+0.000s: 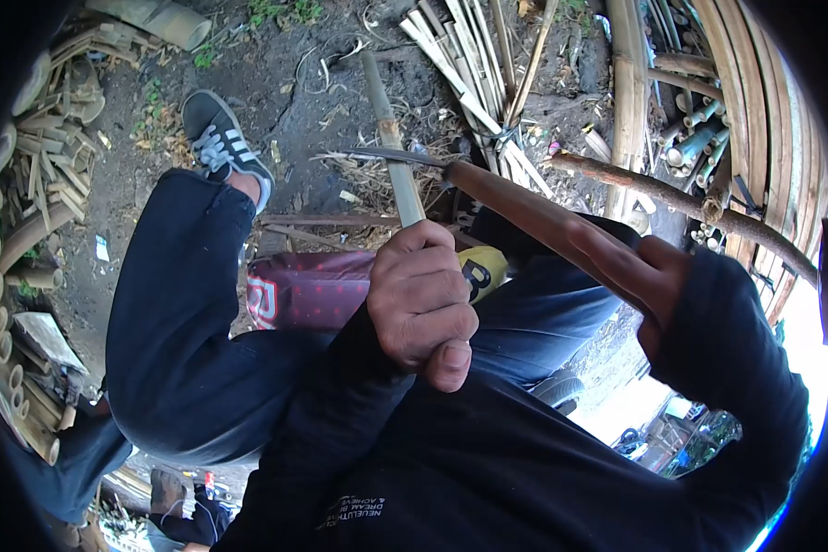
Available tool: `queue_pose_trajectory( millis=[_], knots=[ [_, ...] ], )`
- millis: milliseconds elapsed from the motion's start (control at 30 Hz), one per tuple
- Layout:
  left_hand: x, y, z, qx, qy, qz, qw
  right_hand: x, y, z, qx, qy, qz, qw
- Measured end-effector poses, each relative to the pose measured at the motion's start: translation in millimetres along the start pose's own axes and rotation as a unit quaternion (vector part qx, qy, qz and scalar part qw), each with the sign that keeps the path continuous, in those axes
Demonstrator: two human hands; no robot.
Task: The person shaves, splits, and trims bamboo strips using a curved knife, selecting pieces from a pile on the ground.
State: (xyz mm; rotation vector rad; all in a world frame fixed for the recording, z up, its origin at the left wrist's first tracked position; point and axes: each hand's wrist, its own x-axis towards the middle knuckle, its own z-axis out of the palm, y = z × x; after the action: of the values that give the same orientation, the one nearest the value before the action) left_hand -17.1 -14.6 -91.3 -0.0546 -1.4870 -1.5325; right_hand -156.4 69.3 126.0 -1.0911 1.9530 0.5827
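My left hand [423, 299] is closed in a fist around a flat bamboo strip [382, 106], which points away from me over the ground. My right hand [639, 271] grips the long wooden handle [534, 212] of a knife. The thin dark knife blade [377, 154] crosses the strip partway along its length and appears to touch it. Below the strip, between my legs, lies a maroon cloth bundle [327, 290] with a pale letter. A yellow piece of cloth [486, 271] with a dark letter shows beside my left fist.
Thin shavings [377, 189] litter the dirt beyond my lap. Tied bamboo slats [469, 83] lie ahead, with a brown pole [672, 198] on the right. Cut bamboo pieces [51, 166] are stacked on the left. Another person's trouser leg [74, 469] shows at lower left.
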Motion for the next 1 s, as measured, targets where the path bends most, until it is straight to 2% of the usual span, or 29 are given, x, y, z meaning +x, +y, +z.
queue_pose_trajectory(
  millis=[33,100,200,233,300,333,400,467,600,633,733,800,867,900,933,1000],
  knots=[
    [-2.0,0.7,-2.6,0.004,0.000,-0.005,1.000,-2.0,-2.3,-5.2,-0.022,-0.039,0.012,0.999],
    [0.4,-0.3,-5.2,-0.009,-0.040,-0.008,0.999,12.4,-0.8,3.4,-0.016,-0.032,0.015,0.999],
    [6.9,-0.5,-6.1,-0.010,-0.026,-0.001,1.000,52.8,33.0,37.6,0.111,0.140,-0.064,0.982],
    [6.9,-0.4,-8.8,-0.016,-0.020,0.000,1.000,71.1,50.2,55.7,0.158,0.213,-0.111,0.958],
    [8.4,-0.6,-9.8,-0.011,-0.023,0.012,1.000,101.1,49.0,67.1,0.261,0.273,-0.121,0.918],
    [10.1,-1.7,-10.6,-0.014,-0.038,0.019,0.999,117.6,26.0,62.0,0.330,0.269,-0.085,0.901],
    [10.8,-2.8,-9.8,-0.014,-0.031,0.031,0.999,157.5,0.2,57.0,0.519,0.213,-0.053,0.826],
    [11.0,-3.7,-8.7,-0.017,-0.020,0.037,0.999,200.2,-3.1,63.5,0.595,0.238,-0.178,0.747],
    [13.7,-3.3,-10.3,-0.018,-0.017,0.042,0.999,234.9,-8.0,47.2,0.574,0.190,-0.235,0.761],
    [14.4,-3.6,-10.6,-0.015,-0.016,0.045,0.999,237.4,-8.6,40.9,0.555,0.143,-0.225,0.788],
    [14.1,-3.8,-11.1,-0.019,-0.020,0.043,0.999,254.0,-4.9,41.4,0.522,0.092,-0.224,0.818],
    [14.3,-5.4,-11.4,-0.025,-0.018,0.051,0.998,266.3,-1.5,47.9,0.470,0.078,-0.285,0.832],
    [14.4,-5.4,-8.3,-0.021,-0.045,0.054,0.997,272.5,-1.9,55.0,0.473,0.082,-0.262,0.837],
    [14.5,-5.2,-7.3,-0.015,-0.071,0.056,0.996,275.6,-5.7,57.3,0.435,0.117,-0.238,0.860],
    [14.7,-4.4,-7.0,-0.015,-0.073,0.057,0.996,277.1,-7.7,58.7,0.396,0.151,-0.213,0.880],
    [15.5,-3.5,-7.4,-0.024,-0.031,0.043,0.998,270.8,-9.4,59.0,0.425,0.160,-0.214,0.865]
  ],
)
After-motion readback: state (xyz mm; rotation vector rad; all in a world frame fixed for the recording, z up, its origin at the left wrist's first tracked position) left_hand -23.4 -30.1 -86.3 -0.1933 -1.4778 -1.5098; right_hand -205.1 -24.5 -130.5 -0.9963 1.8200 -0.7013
